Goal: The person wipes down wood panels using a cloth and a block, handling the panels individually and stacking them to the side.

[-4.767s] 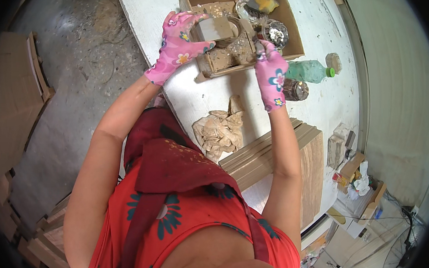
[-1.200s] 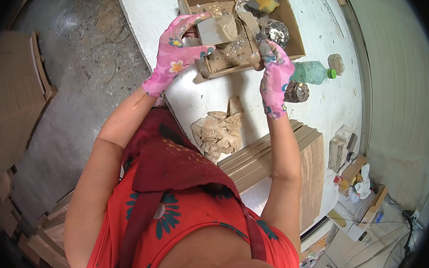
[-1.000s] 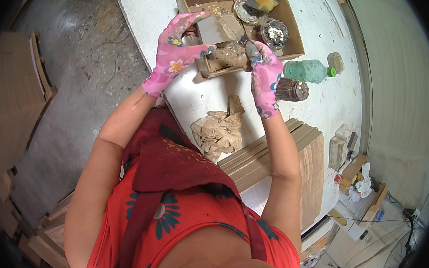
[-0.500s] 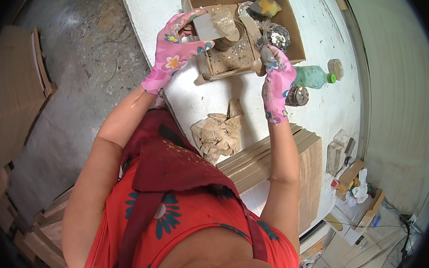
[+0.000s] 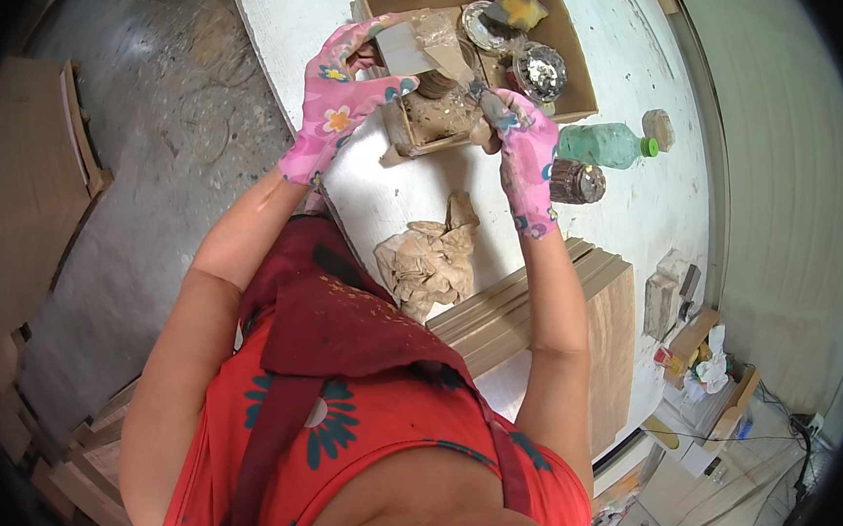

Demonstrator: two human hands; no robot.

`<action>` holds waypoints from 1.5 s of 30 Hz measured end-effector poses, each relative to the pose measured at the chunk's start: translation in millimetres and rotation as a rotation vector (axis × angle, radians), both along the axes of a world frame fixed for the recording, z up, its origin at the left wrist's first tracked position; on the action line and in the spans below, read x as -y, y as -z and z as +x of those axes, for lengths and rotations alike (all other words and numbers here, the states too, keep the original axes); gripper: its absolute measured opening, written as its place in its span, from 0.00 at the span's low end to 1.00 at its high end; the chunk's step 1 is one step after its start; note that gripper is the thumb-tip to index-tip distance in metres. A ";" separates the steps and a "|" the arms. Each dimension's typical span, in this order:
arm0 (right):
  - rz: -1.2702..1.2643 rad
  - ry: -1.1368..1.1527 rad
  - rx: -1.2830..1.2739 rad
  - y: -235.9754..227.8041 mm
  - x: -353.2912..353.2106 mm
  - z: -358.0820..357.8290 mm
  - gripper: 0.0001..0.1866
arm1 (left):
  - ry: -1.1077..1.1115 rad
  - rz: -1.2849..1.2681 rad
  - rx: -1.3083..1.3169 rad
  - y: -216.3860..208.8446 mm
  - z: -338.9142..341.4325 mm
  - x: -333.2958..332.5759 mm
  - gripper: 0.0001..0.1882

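Observation:
Over an open cardboard box point(image 5: 579, 66), my left hand point(image 5: 338, 112) in a pink flowered glove is closed on a flat greyish plate point(image 5: 407, 51). Brown paste point(image 5: 443, 46) covers the plate's right part. My right hand point(image 5: 529, 153), gloved the same way, grips a small scraper-like tool point(image 5: 484, 136) with a brown handle end. Its front end meets or nearly meets the paste-covered side; the exact contact is hard to see. A round brown container point(image 5: 437, 86) sits partly hidden below the plate. Inside the box are two clear jars point(image 5: 539, 71) and a yellow-and-grey block point(image 5: 518, 10).
Right of my right hand, a green plastic bottle point(image 5: 599, 145) lies by a dark jar point(image 5: 577, 182) and a small hexagonal piece point(image 5: 659, 131). Crumpled brown paper or cloth point(image 5: 431, 262) lies on the white table point(image 5: 497, 223). Stacked wooden boards point(image 5: 533, 314) lie close under my right forearm.
My right hand has moved left with the tool, toward the plate. The jars in the box and the dark jar beside it show more fully. My left hand has barely moved.

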State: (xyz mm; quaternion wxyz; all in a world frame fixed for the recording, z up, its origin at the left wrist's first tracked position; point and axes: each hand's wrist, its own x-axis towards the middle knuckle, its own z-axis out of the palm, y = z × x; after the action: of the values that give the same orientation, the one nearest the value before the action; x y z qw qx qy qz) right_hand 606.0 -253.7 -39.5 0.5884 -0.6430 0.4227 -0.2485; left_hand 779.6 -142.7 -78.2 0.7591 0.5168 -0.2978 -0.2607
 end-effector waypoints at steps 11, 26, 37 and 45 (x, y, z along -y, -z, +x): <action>0.069 0.007 0.091 -1.5 0.6 -1.5 0.10 | -0.017 -0.001 -0.027 -0.9 -1.7 2.1 0.33; -1.588 -0.363 -0.390 -19.4 9.2 -2.9 0.22 | 0.045 0.136 -0.153 -9.4 2.4 -7.3 0.30; -0.176 -0.040 0.009 -7.0 13.4 -1.4 0.11 | 0.077 -0.072 -0.045 -5.3 4.8 -12.2 0.32; 0.042 -0.038 0.147 -10.9 12.6 -5.5 0.13 | 0.120 -0.003 0.019 -6.7 1.8 -11.4 0.32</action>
State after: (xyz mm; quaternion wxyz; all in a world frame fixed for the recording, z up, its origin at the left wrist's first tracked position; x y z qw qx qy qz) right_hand 600.5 -266.3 -28.6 0.6356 -0.6184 0.3713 -0.2752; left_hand 781.4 -131.3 -71.5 0.7399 0.4995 -0.3359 -0.3005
